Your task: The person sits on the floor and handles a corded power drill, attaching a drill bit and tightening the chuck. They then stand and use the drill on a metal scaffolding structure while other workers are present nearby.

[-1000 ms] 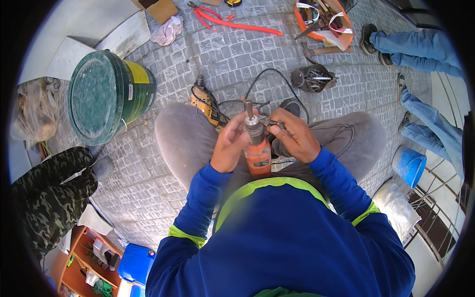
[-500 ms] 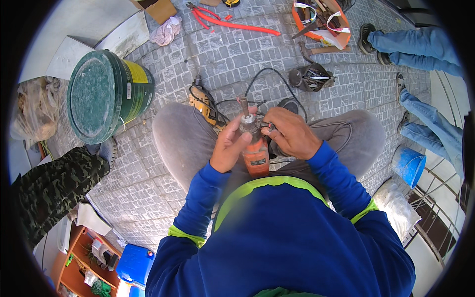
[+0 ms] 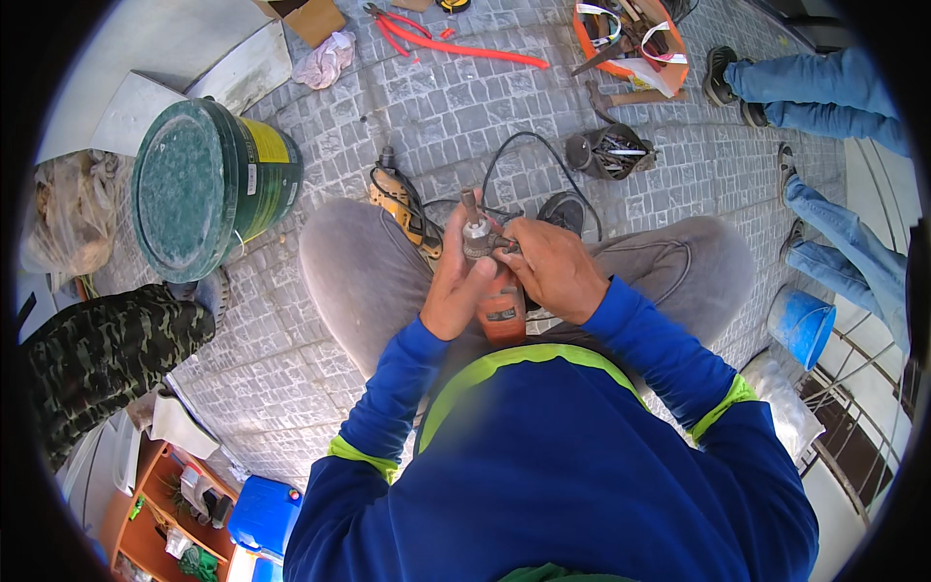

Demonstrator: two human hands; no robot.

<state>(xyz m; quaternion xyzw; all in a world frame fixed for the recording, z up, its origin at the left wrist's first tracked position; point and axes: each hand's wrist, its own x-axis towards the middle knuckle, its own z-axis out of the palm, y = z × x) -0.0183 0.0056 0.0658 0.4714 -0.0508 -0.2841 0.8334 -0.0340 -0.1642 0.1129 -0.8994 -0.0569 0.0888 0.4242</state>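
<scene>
An orange drill (image 3: 502, 315) rests upright in my lap, its metal chuck (image 3: 476, 241) pointing away from me with a short bit (image 3: 469, 202) in it. My left hand (image 3: 452, 286) is wrapped round the chuck's left side, thumb across the front. In my right hand (image 3: 555, 269) the fingers pinch what looks like a chuck key (image 3: 507, 245) against the chuck's right side; most of it is hidden by the fingers. A yellow drill (image 3: 396, 202) lies on the paving just beyond my left knee.
A green lidded bucket (image 3: 181, 189) stands left, near a person's camouflage trouser leg (image 3: 116, 339). Beyond lie red-handled cutters (image 3: 393, 31), a black pouch of bits (image 3: 611, 152), a hammer (image 3: 635, 98) and an orange tool bag (image 3: 628, 58). People in jeans (image 3: 819, 87) stand right, near a blue bucket (image 3: 801, 326).
The chuck and bit have tipped slightly left. My right hand has shifted a little left and turned against the chuck, while the camouflage-trousered leg at left has moved slightly.
</scene>
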